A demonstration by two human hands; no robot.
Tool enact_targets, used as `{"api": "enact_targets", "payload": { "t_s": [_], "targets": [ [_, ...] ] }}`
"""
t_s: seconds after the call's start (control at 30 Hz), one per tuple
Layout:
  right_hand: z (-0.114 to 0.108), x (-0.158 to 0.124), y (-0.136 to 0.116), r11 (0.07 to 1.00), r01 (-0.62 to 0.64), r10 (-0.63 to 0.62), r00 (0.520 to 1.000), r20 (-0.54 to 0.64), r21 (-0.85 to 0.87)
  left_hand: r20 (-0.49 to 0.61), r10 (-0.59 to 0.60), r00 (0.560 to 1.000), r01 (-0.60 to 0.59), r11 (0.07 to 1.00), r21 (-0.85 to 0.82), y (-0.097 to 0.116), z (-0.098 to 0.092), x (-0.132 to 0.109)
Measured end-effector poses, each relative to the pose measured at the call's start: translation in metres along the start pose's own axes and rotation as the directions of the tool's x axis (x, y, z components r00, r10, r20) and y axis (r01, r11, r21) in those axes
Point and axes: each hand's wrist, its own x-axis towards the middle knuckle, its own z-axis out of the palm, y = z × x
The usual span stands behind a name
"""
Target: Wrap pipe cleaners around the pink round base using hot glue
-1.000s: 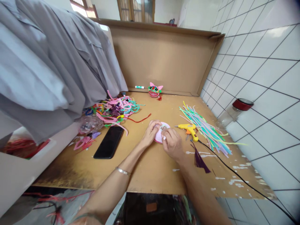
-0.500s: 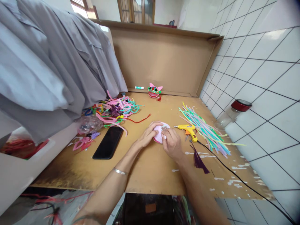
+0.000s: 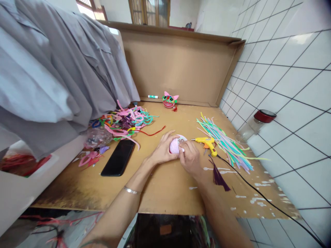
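A round lilac piece with coiled ridges (image 3: 175, 146), apparently wound from pipe cleaner, sits between my two hands above the table. My left hand (image 3: 164, 148) curls round its left side, thumb at the near edge and fingers at the far edge. At the piece's right side, my right hand (image 3: 190, 156) has its fingertips pinched together. A small whitish end shows at that pinch; what it belongs to is too small to make out. Just right of my right hand lies a yellow glue gun (image 3: 207, 141), its nozzle pointing left.
Pipe cleaners (image 3: 224, 141) lie in a bundle at right, near a glass jar (image 3: 252, 129) and a purple tassel (image 3: 219, 178). A black phone (image 3: 117, 158) and a tangled pipe-cleaner heap (image 3: 129, 119) are at left. A cat-faced ornament (image 3: 169, 100) stands by the cardboard (image 3: 178, 65).
My left hand has shifted its grip, with its thumb now at the near edge, and the round piece has tilted. My right hand keeps its pinch in nearly the same place.
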Motion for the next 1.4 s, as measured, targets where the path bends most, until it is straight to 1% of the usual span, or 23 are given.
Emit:
{"api": "enact_targets", "payload": {
  "t_s": [0.1, 0.17, 0.4, 0.6, 0.83, 0.93, 1.03, 1.17, 1.33, 1.4],
  "targets": [
    [0.000, -0.001, 0.001, 1.000, -0.006, 0.006, 1.000, 0.004, 0.005, -0.057, 0.045, 0.997, -0.040, 0.995, 0.087, 0.003, -0.001, 0.001],
    [0.000, 0.000, 0.002, 1.000, -0.014, 0.014, 1.000, 0.012, 0.007, -0.069, 0.067, 0.995, -0.060, 0.992, 0.109, 0.004, -0.001, 0.001],
    [-0.002, 0.001, 0.002, 1.000, -0.025, 0.026, 0.999, 0.021, -0.011, -0.048, 0.113, 0.992, -0.110, 0.992, 0.059, 0.002, 0.002, 0.002],
    [-0.002, 0.000, 0.003, 0.999, -0.039, 0.039, 0.999, 0.026, -0.006, -0.067, 0.088, 0.994, -0.085, 0.995, 0.053, 0.006, 0.001, 0.002],
    [-0.003, 0.002, 0.004, 0.999, -0.051, 0.051, 0.999, 0.016, -0.004, -0.092, 0.090, 0.992, -0.087, 0.995, 0.040, 0.008, 0.004, 0.003],
    [-0.004, 0.003, 0.004, 0.998, -0.056, 0.056, 0.998, 0.008, 0.008, -0.101, 0.048, 0.994, -0.049, 0.999, -0.005, 0.007, 0.006, 0.003],
    [-0.005, 0.003, 0.005, 0.996, -0.087, 0.087, 0.996, 0.008, 0.031, -0.094, 0.006, 0.996, -0.011, 0.999, -0.053, 0.005, 0.007, 0.002],
    [-0.005, 0.002, 0.006, 0.989, -0.129, 0.131, 0.991, -0.014, 0.077, -0.078, 0.023, 0.997, -0.030, 0.997, -0.078, 0.002, 0.010, 0.001],
    [-0.004, 0.002, 0.008, 0.986, -0.123, 0.127, 0.991, -0.035, 0.117, -0.072, 0.027, 0.997, -0.032, 0.997, -0.065, 0.000, 0.013, 0.001],
    [-0.004, 0.002, 0.008, 0.985, -0.118, 0.125, 0.991, -0.046, 0.128, -0.069, 0.046, 0.997, -0.049, 0.998, -0.048, 0.001, 0.013, 0.002]
  ]
}}
